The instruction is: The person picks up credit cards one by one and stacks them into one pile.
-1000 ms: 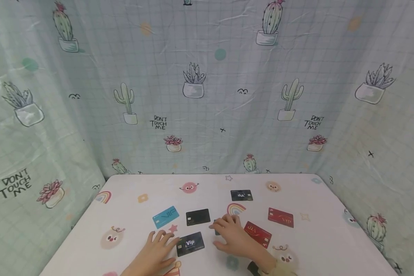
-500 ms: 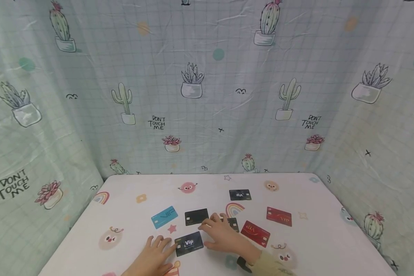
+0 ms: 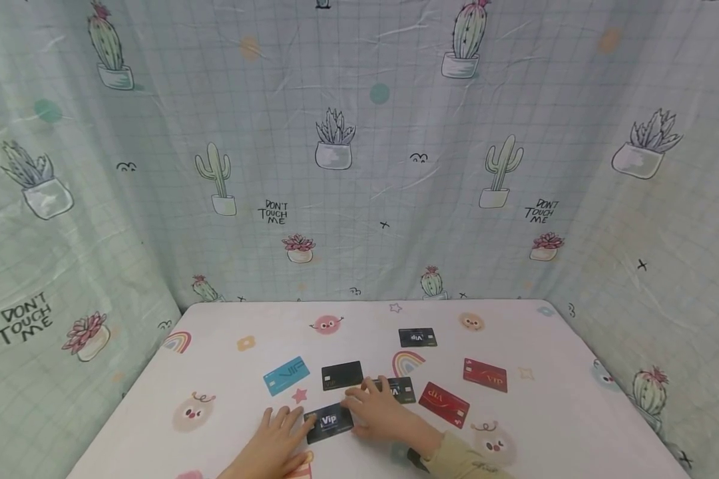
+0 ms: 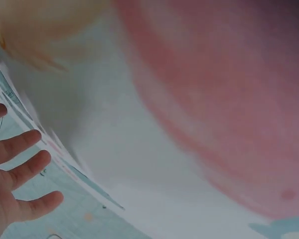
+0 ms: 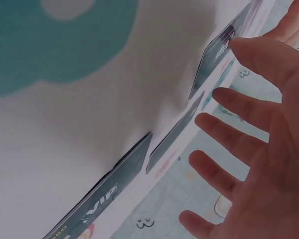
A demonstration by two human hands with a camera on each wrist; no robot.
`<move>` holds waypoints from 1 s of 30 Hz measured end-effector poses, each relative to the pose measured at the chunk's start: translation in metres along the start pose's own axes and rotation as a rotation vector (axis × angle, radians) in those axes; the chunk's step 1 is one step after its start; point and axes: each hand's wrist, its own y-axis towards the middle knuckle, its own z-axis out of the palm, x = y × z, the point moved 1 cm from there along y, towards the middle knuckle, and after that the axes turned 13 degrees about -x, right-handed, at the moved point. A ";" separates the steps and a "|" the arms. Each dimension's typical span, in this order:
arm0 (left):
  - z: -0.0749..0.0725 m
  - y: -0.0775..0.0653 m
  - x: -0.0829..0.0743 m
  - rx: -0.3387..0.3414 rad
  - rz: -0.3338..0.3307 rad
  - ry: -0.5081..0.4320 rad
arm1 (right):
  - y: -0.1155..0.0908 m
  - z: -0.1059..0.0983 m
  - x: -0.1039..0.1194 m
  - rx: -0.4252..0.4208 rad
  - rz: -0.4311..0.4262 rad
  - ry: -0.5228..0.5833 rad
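Card marked Vip (image 3: 328,422) lies flat between left hand (image 3: 275,439) and right hand (image 3: 380,414), both relaxed at its two ends, neither grasping; presumably flanked so to steady it. Black VIP card (image 3: 342,376) sits just beyond it, apart.

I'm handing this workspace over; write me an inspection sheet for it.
Surface: white patterned tabletop.
Job's things: front Vip card, blue card, black card, back Vip card, two red cards, partly covered dark card.
Clutter: mostly hidden dark object by the sleeve; may be worn.
Grippers: left hand and right hand at opposite ends of the front Vip card, both spread; contact unclear.
Cables: nothing seen.
Surroundings: cactus-print cloth behind and on both sides.
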 end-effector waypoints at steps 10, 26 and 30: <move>-0.002 0.003 0.001 0.030 -0.002 -0.016 | -0.001 0.007 -0.002 0.012 -0.056 -0.063; -0.001 0.010 0.000 -0.003 0.058 0.044 | 0.003 0.006 -0.001 0.015 -0.115 -0.076; -0.001 0.015 -0.001 -0.012 0.058 0.058 | 0.004 0.006 -0.001 0.025 -0.114 -0.064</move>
